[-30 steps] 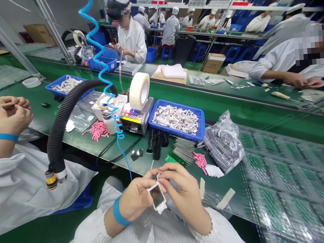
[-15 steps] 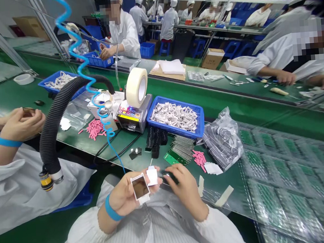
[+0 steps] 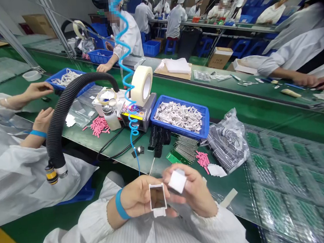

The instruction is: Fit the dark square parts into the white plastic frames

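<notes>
My left hand point(image 3: 138, 196) is closed on a small white plastic frame point(image 3: 159, 212) with a dark, glossy square inside it, its face turned up toward me. Close beside it, my right hand point(image 3: 197, 190) pinches a white square sheet point(image 3: 178, 181) between thumb and fingers. The fingers of both hands almost meet; whether they touch is hard to tell. On the bench just beyond lie pink strips point(image 3: 202, 161), white square pieces point(image 3: 216, 170) and a green circuit board point(image 3: 176, 158) beside a row of thin pins.
A blue bin point(image 3: 207, 123) of white frames stands behind, beside a tape dispenser point(image 3: 139, 115). A plastic bag point(image 3: 231, 142) and clear trays point(image 3: 290, 186) of green boards fill the right. A black hose point(image 3: 53, 137) arches at left, near a co-worker's hands point(image 3: 42, 117). A blue coiled air line point(image 3: 122, 46) hangs down.
The white square sheet has passed from my left hand to my right hand. My left hand has shifted right with the frame. The co-worker's hands at left have moved apart.
</notes>
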Action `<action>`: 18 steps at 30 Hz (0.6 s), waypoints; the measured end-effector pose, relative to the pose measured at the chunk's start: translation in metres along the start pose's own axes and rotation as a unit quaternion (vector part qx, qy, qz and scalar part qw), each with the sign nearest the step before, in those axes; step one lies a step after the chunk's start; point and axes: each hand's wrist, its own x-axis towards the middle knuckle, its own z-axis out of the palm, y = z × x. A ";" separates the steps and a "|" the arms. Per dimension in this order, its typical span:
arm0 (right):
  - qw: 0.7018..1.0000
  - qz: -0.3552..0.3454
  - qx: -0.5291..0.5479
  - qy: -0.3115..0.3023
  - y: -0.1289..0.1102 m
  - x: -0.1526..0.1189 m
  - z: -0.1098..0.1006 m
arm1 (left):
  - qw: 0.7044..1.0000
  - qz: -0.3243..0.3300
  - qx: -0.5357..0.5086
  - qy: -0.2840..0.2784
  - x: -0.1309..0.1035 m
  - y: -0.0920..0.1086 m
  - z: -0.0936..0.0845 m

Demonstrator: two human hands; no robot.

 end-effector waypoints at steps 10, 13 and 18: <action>0.837 -0.286 -0.417 -0.210 -0.057 0.008 -0.002 | 0.999 -0.034 -0.010 0.028 0.005 -0.008 -0.002; 0.824 -0.306 -0.416 -0.232 -0.053 0.012 -0.001 | 0.998 -0.044 -0.030 0.019 0.006 -0.011 -0.005; 0.826 -0.341 -0.387 -0.229 -0.047 0.016 0.000 | 0.996 -0.056 -0.066 -0.005 0.008 -0.017 -0.012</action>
